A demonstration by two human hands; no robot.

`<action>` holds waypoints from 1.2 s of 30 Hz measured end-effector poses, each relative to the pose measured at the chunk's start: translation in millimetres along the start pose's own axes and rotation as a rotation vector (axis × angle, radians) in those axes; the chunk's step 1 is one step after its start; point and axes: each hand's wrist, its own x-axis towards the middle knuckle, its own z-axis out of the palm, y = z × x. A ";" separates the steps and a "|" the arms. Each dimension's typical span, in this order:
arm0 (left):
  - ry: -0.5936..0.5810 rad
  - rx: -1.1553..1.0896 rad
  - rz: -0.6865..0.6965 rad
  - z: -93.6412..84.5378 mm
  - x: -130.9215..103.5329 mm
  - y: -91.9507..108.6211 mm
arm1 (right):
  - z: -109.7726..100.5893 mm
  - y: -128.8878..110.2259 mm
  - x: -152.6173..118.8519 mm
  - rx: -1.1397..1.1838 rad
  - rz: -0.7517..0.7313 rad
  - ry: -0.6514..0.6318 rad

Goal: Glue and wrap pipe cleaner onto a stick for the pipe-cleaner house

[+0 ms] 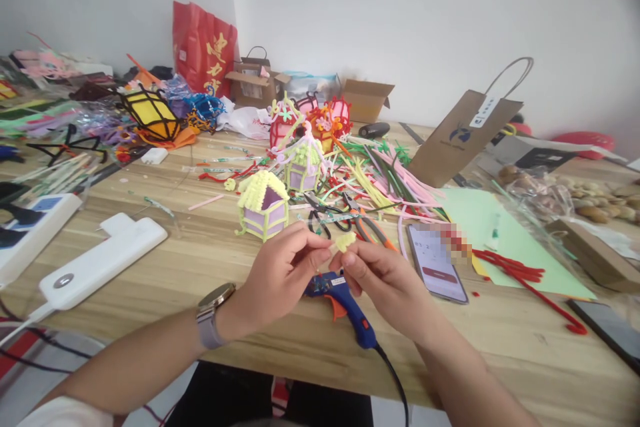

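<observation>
A small pale yellow fuzzy piece is pinched between both hands, above a blue glue gun lying on the table. My left hand, with a watch on its wrist, holds the piece from the left with thumb and fingertips. From the right, my right hand grips it with bent fingers. Just beyond my left hand stands a little lilac house with a yellow fuzzy roof. Behind it is a second yellow and lilac lantern-like house.
Orange-handled pliers and scissors lie beyond the hands, near piled coloured fuzzy stems. A phone and green paper are at right. A white power strip lies left. A brown paper bag leans behind.
</observation>
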 end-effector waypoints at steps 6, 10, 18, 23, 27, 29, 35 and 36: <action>-0.098 -0.349 -0.298 3.8 -0.4 -5.4 | 9.8 2.4 2.9 -0.030 0.007 0.070; -0.089 -0.531 -0.395 8.3 -1.1 -9.2 | 13.8 3.1 3.9 -0.050 0.016 0.104; -0.031 -0.596 -0.394 12.0 -0.3 -8.4 | 18.6 10.9 6.2 0.173 0.106 0.153; -0.108 -0.723 -0.405 17.1 -1.4 -8.1 | 20.8 8.9 5.3 0.184 0.078 0.144; -0.146 -0.788 -0.435 20.2 -2.6 -9.3 | 21.0 8.3 3.3 0.199 0.049 0.182; -0.167 -0.742 -0.437 20.2 -3.3 -10.4 | 20.0 8.9 2.6 0.189 0.051 0.225; -0.185 -0.478 -0.431 16.9 -5.0 -13.7 | 16.1 8.4 3.6 0.141 0.028 0.314; -0.179 -0.479 -0.432 16.5 -5.2 -13.9 | 15.7 8.1 3.8 0.119 0.010 0.317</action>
